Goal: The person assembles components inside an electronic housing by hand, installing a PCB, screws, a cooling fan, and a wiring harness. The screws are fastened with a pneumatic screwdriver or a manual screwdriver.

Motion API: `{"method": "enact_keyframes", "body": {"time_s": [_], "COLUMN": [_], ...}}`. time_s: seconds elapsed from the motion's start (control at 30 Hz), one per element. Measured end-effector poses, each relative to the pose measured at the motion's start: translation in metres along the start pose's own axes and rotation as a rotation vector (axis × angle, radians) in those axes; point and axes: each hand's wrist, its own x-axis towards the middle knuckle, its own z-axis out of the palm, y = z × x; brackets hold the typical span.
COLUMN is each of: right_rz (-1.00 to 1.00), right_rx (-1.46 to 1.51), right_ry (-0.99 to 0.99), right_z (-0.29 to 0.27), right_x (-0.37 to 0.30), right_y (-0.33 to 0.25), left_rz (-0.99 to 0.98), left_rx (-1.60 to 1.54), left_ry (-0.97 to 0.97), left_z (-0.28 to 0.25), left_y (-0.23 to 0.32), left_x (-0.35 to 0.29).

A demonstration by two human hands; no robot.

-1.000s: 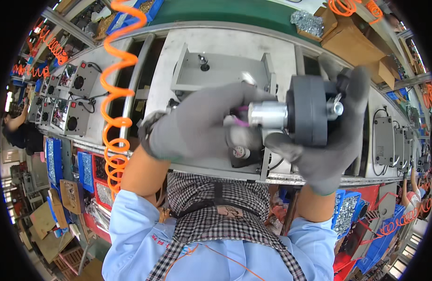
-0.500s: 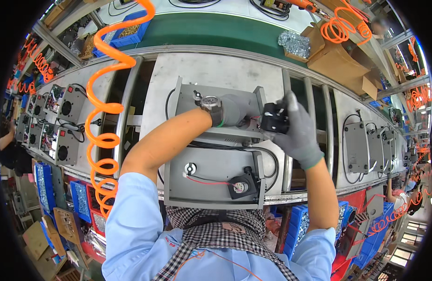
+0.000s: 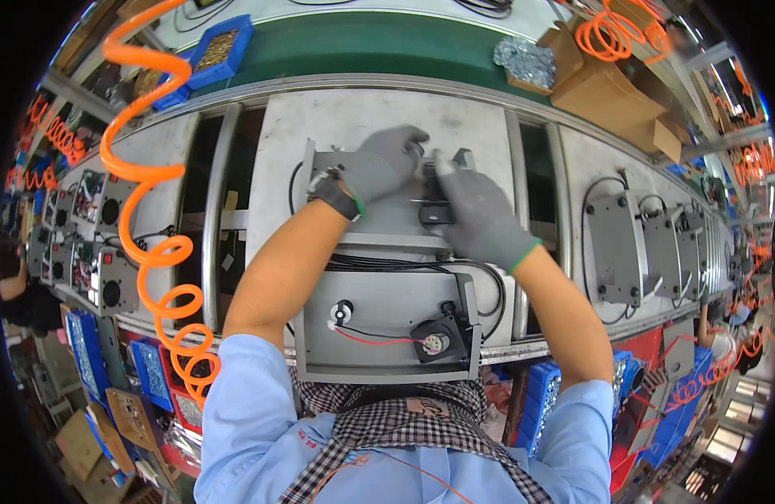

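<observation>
Our left hand [image 3: 386, 161] and right hand [image 3: 476, 217] meet, both gloved and closed on the dark motor part [image 3: 435, 208] at the far end of the grey metal housing [image 3: 387, 336]. We should seat it squarely, clear of the black cable [image 3: 404, 266]; an orange coiled hose [image 3: 157, 252] hangs left.

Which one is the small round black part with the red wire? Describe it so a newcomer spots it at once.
Start at the grey metal chassis lying on the conveyor line right in front of the person. On its near panel, toward the right corner, sits the small round black part. It alone has a pale centre and a red wire running left to a round knob.
</observation>
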Motion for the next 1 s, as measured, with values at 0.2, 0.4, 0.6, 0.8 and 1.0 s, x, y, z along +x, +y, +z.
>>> {"method": "enact_keyframes", "body": {"time_s": [0.2,0.4,0.6,0.8,1.0], "right_rz": [0.173,0.243,0.275,0.234,0.150], "right_rx": [-0.277,-0.350,-0.350,-0.219,-0.037], "right_ry": [-0.361,-0.550,-0.414,-0.396,-0.287], "right_z": [0.007,0.009,0.021,0.018,0.028], "right_x": [0.023,0.036,0.029,0.036,0.025], "right_y": [0.004,-0.005,-0.001,-0.013,-0.001], "left_rz": [0.023,-0.009,-0.126,0.162,0.125], "left_rx": [-0.460,0.137,0.171,0.434,-0.170], "left_ry": [-0.268,-0.421,-0.474,-0.249,0.111], "left_z": [-0.001,0.004,0.002,-0.017,-0.029], "left_y": [0.001,0.013,0.025,0.010,0.064], "left_x": [-0.010,-0.012,-0.004,-0.015,-0.092]}}
